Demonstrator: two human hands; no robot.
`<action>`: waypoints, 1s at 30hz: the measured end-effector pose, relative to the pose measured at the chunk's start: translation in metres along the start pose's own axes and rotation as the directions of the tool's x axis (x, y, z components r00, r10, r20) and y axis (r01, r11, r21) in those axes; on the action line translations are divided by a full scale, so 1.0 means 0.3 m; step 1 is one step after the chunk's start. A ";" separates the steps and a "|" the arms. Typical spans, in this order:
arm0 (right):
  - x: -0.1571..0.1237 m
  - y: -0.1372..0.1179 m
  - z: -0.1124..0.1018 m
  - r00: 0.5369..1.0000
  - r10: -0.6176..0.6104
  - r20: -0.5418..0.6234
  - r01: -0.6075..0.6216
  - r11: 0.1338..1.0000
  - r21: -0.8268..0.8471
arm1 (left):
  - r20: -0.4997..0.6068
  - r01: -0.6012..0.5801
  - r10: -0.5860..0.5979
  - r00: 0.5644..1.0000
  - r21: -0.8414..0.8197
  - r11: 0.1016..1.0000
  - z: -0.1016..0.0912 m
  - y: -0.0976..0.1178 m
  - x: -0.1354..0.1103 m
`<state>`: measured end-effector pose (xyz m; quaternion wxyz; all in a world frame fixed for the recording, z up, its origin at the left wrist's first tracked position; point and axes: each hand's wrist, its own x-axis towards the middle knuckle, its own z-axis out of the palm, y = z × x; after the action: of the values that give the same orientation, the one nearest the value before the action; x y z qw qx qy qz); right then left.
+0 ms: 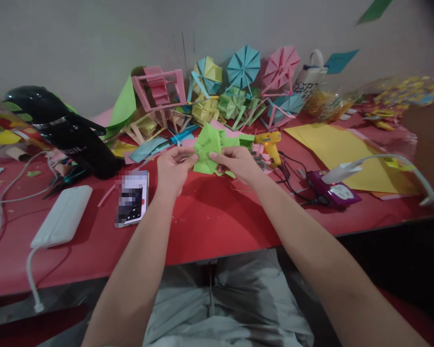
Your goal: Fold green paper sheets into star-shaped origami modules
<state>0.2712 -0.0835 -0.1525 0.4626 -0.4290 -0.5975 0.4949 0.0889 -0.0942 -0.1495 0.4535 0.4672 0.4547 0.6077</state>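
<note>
Above the red table, a light green folded paper piece (207, 147) is held up between my two hands. My left hand (175, 166) pinches its left edge between thumb and fingers. On the other side, my right hand (237, 163) grips it with the thumb pressed on its front. More green paper (233, 140) shows just behind the piece; I cannot tell whether it is joined. A yellow glue gun (269, 143), its small orange light lit, lies right of my right hand. Left of my left wrist lies a phone (134, 197) with its screen on.
Folded paper wheels, among them a blue one (243, 66) and a pink one (281, 67), stand along the wall. A black bottle (68, 132) leans at left near a white power bank (63, 217). At right are yellow paper sheets (343, 154) and a purple power strip (331, 189) with cables.
</note>
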 end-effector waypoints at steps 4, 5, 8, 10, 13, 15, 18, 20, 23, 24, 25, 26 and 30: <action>-0.003 -0.019 -0.025 0.998 -0.036 0.048 0.036 0.999 -0.009 | 0.008 -0.011 0.011 1.000 -0.001 1.000 -0.019 0.000 0.010; -0.002 -0.020 -0.028 0.998 -0.042 0.051 0.042 0.999 -0.016 | 0.012 -0.013 0.013 1.000 0.001 1.000 -0.020 0.000 0.011; 0.002 -0.012 -0.030 0.998 -0.045 0.053 0.044 0.999 0.020 | 0.018 -0.019 0.018 1.000 0.008 1.000 -0.018 0.001 0.009; 0.003 -0.005 -0.028 0.998 -0.038 0.050 0.035 0.997 0.068 | 0.016 -0.022 0.022 1.000 0.006 1.000 -0.012 0.003 0.005; -0.002 0.002 -0.018 0.998 -0.028 0.054 0.024 0.997 0.066 | 0.027 -0.012 0.012 1.000 -0.007 1.000 0.003 0.005 -0.005; -0.007 0.004 -0.006 0.998 -0.027 0.065 0.024 0.999 0.048 | 0.051 -0.011 0.011 0.999 0.000 1.000 0.013 0.004 -0.011; -0.010 0.006 0.012 0.999 -0.036 0.040 0.034 0.999 0.035 | 0.065 -0.048 0.046 0.997 0.036 0.998 0.021 -0.002 -0.016; -0.008 0.007 0.018 0.999 -0.037 0.009 0.037 0.999 0.013 | 0.058 -0.076 0.073 0.996 0.058 0.995 0.020 -0.009 -0.014; -0.003 0.005 0.013 1.000 -0.025 0.003 0.025 0.999 -0.028 | 0.067 -0.104 0.100 0.993 0.054 0.993 0.011 -0.019 -0.005; -0.002 0.002 0.008 1.000 -0.018 0.009 0.018 0.999 -0.038 | 0.071 -0.108 0.105 0.992 0.046 0.993 0.008 -0.021 -0.002; -0.001 -0.002 0.002 1.000 -0.006 0.025 0.007 0.999 -0.045 | 0.071 -0.109 0.106 0.992 0.036 0.993 0.005 -0.022 0.001; -0.002 -0.006 -0.004 0.999 0.005 0.045 -0.003 0.999 -0.047 | 0.067 -0.104 0.102 0.993 0.027 0.994 0.003 -0.021 0.003; -0.008 -0.024 -0.026 0.995 0.017 0.100 -0.011 0.998 -0.059 | 0.074 -0.040 0.042 0.996 -0.029 0.999 0.001 -0.005 0.004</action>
<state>0.2787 -0.0853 -0.1451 0.4159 -0.4212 -0.6311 0.5013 0.0892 -0.0925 -0.1508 0.4641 0.4922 0.4195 0.6052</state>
